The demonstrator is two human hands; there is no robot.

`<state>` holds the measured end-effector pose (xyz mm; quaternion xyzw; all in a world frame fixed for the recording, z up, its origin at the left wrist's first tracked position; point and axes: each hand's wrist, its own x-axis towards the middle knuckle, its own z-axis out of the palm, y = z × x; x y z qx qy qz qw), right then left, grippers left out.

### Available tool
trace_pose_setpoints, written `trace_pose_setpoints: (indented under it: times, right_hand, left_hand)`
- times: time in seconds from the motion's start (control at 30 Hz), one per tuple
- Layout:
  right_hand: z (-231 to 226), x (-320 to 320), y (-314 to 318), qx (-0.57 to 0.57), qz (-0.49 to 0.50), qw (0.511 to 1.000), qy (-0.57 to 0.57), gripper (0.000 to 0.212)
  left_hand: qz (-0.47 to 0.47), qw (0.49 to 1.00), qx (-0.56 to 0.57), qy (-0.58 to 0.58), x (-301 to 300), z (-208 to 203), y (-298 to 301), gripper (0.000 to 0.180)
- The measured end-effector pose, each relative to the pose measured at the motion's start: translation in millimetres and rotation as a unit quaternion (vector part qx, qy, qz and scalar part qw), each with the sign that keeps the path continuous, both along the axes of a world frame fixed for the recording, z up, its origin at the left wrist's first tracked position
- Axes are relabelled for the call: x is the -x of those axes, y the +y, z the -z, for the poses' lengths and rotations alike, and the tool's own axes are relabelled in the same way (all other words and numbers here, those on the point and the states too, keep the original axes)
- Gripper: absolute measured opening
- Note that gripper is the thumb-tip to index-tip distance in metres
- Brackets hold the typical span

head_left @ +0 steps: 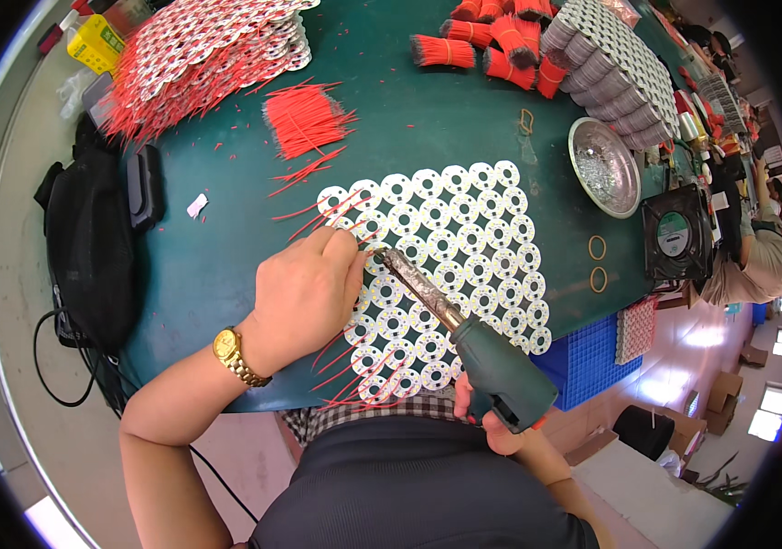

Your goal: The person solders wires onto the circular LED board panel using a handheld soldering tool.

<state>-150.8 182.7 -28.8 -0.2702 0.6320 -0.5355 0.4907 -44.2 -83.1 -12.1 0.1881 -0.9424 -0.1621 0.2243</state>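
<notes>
Above the bench [199, 311], the right hand [501, 436] grips a soldering gun [501, 371]; the left hand [309, 284] curls at the panel [449, 266], pinching what I cannot tell.

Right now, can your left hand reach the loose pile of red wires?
Probably yes: the pile of red wires lies ahead of the left hand, with only stray wires between, though that hand is over the white discs.

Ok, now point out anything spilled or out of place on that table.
Some loose red wires lie askew, strayed from the red wire pile just above. Tiny red bits litter the green table, and a small white scrap sits alone near the dark case, like stray litter.
</notes>
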Motion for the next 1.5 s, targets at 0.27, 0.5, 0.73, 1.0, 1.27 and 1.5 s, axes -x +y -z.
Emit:
trace_pose_setpoints:
  times: [0.27,0.5,0.73,1.0,1.27,1.5]
  right_hand:
    - [-1,0,5,0.131,0.049,0.986,-0.092,0.082]
    - [6,4,14,0.136,0.035,0.987,-0.078,0.088]
    - [17,-4,22,0.091,0.052,0.987,-0.118,0.089]
    - [5,-13,13,0.034,0.092,0.99,-0.101,0.081]
    - [6,-9,13,0.053,0.062,0.995,-0.055,0.067]
    - [14,-5,16,0.041,0.054,0.995,-0.076,0.061]
  left_hand:
    - [0.004,1.0,0.015,0.012,-1,-1,1,0.015]
    - [0.07,0.993,0.033,0.094,-2,-3,1,0.011]
    - [0.067,0.998,-0.013,0.013,1,0,4,0.009]
    - [0.062,0.998,-0.011,0.024,2,3,3,0.01]
    - [0.044,0.999,0.02,0.012,5,4,5,0.013]
    - [0.039,0.999,0.02,0.011,3,4,6,0.013]
